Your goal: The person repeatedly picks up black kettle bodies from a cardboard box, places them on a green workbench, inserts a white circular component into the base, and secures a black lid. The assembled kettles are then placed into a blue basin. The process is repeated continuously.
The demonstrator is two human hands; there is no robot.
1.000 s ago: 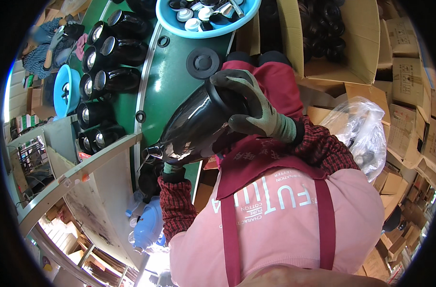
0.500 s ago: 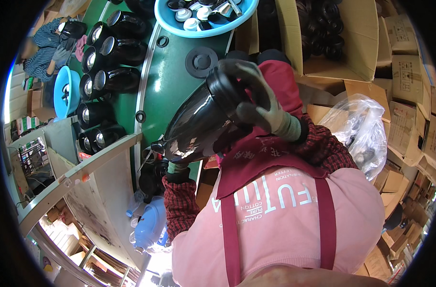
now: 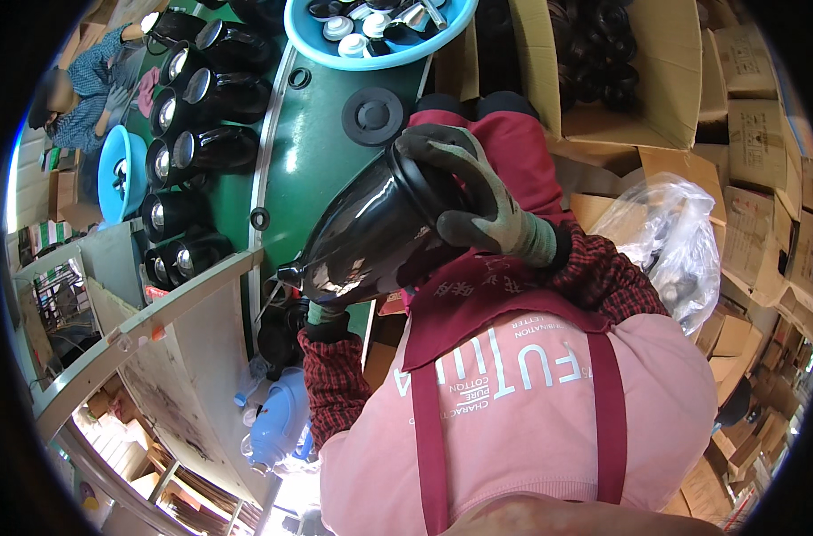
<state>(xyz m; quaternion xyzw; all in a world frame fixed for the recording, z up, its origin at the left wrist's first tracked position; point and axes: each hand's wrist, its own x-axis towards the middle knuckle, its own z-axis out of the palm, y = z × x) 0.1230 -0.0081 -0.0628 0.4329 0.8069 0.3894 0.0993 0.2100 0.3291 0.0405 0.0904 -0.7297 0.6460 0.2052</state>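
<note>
Head view: the right hand is pinching the wide end of a tilted black vessel. The left hand is lying mostly hidden below it, grip impossible to tell.

I can see a glossy black vessel held aslant at the middle of the frame, its tapered body running from a broad end at upper right to a small, narrow tip at lower left. A raised band rings the broad end, whose rim is partly covered. Pale streaks of light shine along its smooth side.
</note>
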